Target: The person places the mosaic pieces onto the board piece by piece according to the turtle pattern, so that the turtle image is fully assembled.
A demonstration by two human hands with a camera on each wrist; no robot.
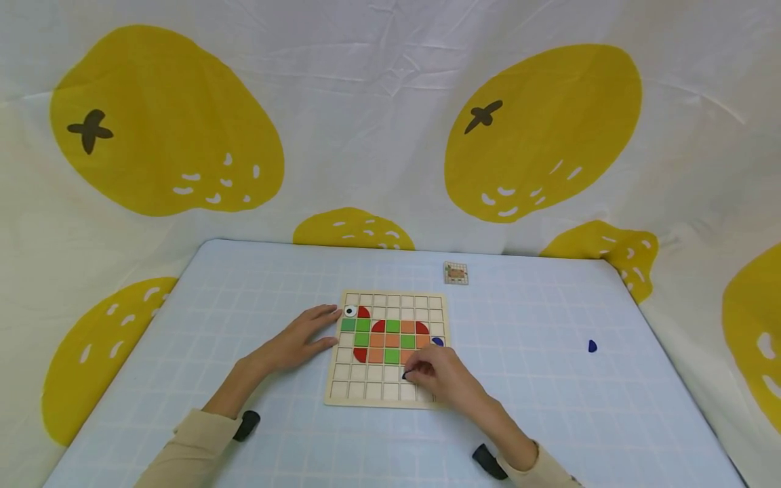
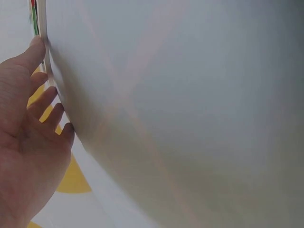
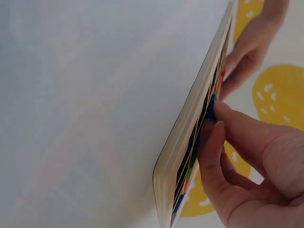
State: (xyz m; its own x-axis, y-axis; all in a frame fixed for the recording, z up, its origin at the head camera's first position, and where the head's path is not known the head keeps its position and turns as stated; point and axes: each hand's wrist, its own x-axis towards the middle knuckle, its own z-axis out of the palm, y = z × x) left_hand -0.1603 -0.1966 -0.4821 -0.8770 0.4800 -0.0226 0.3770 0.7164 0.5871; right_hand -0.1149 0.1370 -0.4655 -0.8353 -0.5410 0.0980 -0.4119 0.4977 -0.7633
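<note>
A wooden grid board lies on the table, with red, orange and green tiles and a round eye piece set in its cells. My left hand rests at the board's left edge, its fingers loosely extended; the left wrist view shows its fingertips against that edge. Over the lower right of the board, my right hand pinches a small dark blue piece between thumb and finger, low against the cells. Another blue piece sits at the board's right side, partly hidden by that hand.
A loose dark blue quarter-round piece lies far to the right on the table. Behind the board is a small picture card. A white cloth with yellow fruit shapes hangs behind the table.
</note>
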